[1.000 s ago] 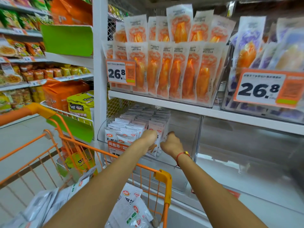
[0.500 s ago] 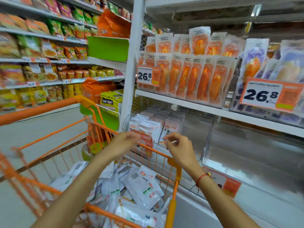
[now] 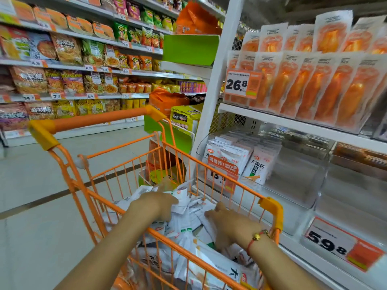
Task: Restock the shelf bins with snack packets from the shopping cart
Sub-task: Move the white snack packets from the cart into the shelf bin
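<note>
Now the shelf unit (image 3: 293,120) fills the right of the view, its clear shelf bin (image 3: 297,181) stocked only along its left side, where white snack packets stand upright behind a price tag (image 3: 222,174); the rest of the bin looks bare. To its left and nearer the person stands the orange shopping cart (image 3: 98,122), with a loose heap of white snack packets (image 3: 188,214) in its basket. Both hands are down in that heap. The left hand (image 3: 155,206) lies over the packets at the far left of the pile with fingers bent onto them, seemingly gathering a few, though a firm grasp cannot be confirmed. The right hand (image 3: 230,227) presses into the pile's right side, fingers curled down among the packets; whether it truly holds any cannot be told. The step in hand appears to be collecting a fresh batch. Doing it well likely means squaring several packets into one aligned stack, print facing the same way, before lifting, so they slot upright beside the existing rows.
</note>
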Action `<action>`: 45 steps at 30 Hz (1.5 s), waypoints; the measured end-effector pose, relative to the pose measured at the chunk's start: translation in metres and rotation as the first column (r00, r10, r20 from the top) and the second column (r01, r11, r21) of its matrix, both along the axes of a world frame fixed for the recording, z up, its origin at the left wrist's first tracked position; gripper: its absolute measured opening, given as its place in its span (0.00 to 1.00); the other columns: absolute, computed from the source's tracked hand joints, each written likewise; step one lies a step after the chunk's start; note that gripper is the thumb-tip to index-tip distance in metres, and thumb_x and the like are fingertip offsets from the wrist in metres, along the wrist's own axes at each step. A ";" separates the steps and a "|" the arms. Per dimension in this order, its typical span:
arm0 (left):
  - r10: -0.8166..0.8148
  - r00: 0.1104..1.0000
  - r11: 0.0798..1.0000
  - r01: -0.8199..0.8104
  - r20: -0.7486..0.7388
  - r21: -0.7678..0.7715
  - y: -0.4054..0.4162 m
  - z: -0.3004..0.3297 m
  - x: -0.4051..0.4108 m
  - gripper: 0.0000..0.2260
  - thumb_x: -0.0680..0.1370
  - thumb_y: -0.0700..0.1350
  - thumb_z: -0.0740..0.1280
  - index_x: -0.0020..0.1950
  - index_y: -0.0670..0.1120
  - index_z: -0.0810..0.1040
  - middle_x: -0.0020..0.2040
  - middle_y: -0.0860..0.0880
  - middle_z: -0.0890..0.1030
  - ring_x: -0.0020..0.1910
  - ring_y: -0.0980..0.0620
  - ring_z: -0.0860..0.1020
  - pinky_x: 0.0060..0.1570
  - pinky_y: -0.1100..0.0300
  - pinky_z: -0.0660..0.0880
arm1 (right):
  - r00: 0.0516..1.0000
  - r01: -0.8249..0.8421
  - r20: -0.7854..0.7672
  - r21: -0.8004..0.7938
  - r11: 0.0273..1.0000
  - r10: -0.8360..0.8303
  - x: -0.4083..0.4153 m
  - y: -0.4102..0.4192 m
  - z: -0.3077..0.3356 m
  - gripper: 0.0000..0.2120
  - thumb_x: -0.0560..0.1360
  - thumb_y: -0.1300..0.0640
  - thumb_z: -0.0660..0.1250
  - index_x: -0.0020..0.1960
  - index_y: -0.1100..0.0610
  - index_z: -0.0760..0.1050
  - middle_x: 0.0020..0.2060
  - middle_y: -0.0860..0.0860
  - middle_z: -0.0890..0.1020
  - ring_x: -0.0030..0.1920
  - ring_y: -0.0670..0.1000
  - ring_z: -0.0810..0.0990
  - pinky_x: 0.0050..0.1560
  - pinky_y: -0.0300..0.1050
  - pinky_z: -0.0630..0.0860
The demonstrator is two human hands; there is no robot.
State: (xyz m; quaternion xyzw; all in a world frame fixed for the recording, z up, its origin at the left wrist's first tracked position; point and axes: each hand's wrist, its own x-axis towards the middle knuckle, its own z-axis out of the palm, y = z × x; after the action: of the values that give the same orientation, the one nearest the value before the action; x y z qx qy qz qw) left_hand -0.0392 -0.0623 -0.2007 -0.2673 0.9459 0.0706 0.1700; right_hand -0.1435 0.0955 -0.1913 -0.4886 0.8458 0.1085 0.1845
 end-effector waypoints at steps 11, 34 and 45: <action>0.107 0.909 0.976 -0.019 -0.403 0.217 0.011 0.015 -0.002 0.04 0.76 0.48 0.68 0.50 0.54 0.77 0.60 0.47 0.72 0.58 0.48 0.71 0.55 0.54 0.71 | 0.402 0.645 0.914 -0.240 0.726 -0.055 -0.037 0.023 0.037 0.12 0.79 0.68 0.59 0.55 0.56 0.75 0.51 0.57 0.83 0.48 0.55 0.82 0.53 0.51 0.78; 0.180 0.843 0.899 0.068 -0.507 0.433 0.018 0.029 -0.002 0.03 0.79 0.42 0.65 0.50 0.48 0.71 0.46 0.45 0.75 0.42 0.47 0.73 0.39 0.59 0.67 | 0.997 0.068 0.039 -0.009 0.998 -0.067 -0.031 0.026 0.011 0.32 0.72 0.50 0.73 0.72 0.54 0.65 0.68 0.55 0.65 0.67 0.57 0.66 0.64 0.50 0.69; 0.337 0.770 0.782 0.091 -0.542 0.617 0.018 0.026 -0.009 0.13 0.81 0.38 0.57 0.60 0.54 0.71 0.63 0.45 0.76 0.54 0.46 0.74 0.55 0.53 0.69 | 0.909 0.225 0.399 -0.717 0.660 0.123 -0.042 0.029 0.039 0.20 0.70 0.58 0.75 0.59 0.50 0.75 0.46 0.50 0.79 0.33 0.40 0.73 0.37 0.38 0.71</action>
State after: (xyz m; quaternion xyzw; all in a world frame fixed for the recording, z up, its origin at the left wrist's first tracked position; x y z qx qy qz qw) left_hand -0.0478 -0.0443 -0.1750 -0.2238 0.8508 0.4682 -0.0823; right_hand -0.1853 0.1241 -0.1521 -0.5074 0.7693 -0.3603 0.1446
